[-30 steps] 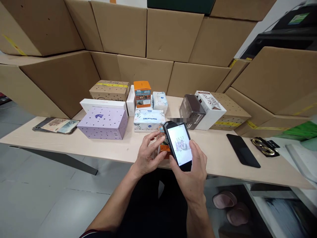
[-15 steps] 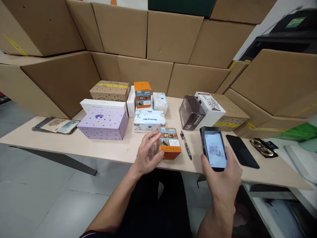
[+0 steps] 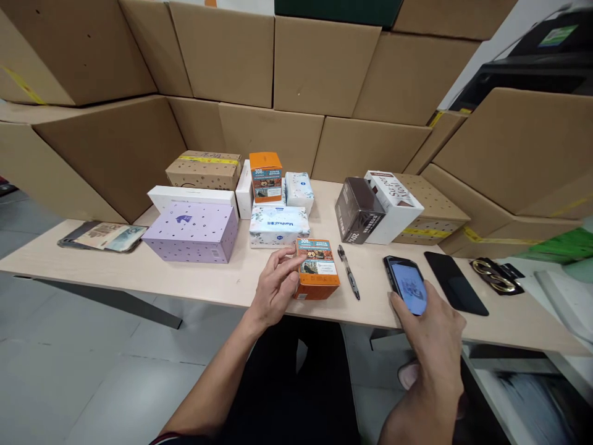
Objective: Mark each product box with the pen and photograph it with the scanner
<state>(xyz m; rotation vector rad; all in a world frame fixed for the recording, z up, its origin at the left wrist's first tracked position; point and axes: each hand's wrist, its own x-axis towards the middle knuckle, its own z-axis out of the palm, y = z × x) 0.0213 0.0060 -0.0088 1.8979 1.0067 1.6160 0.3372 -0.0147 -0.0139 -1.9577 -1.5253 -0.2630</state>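
Note:
A small orange printed box (image 3: 317,272) stands near the table's front edge. My left hand (image 3: 276,285) is at its left side, fingers loosely extended and the index finger reaching over the printed face; it does not grip the box. My right hand (image 3: 428,321) has its thumb and fingers around the lower end of a black smartphone (image 3: 407,283) with a lit screen. The phone is low over the table or on it; I cannot tell which. Between the box and the phone lies a pen (image 3: 349,272).
Behind are tissue packs (image 3: 279,225), a second orange box (image 3: 265,176), a lilac box (image 3: 190,232) and a brown box (image 3: 359,209). Banknotes (image 3: 104,236) lie at the left. A black flat slab (image 3: 456,283) and gold-rimmed glasses (image 3: 495,275) are on the right.
My right hand has moved down and right with the phone, bringing it closer to the tabletop. My left thumb has drawn in from the box, and the index finger now extends over it.

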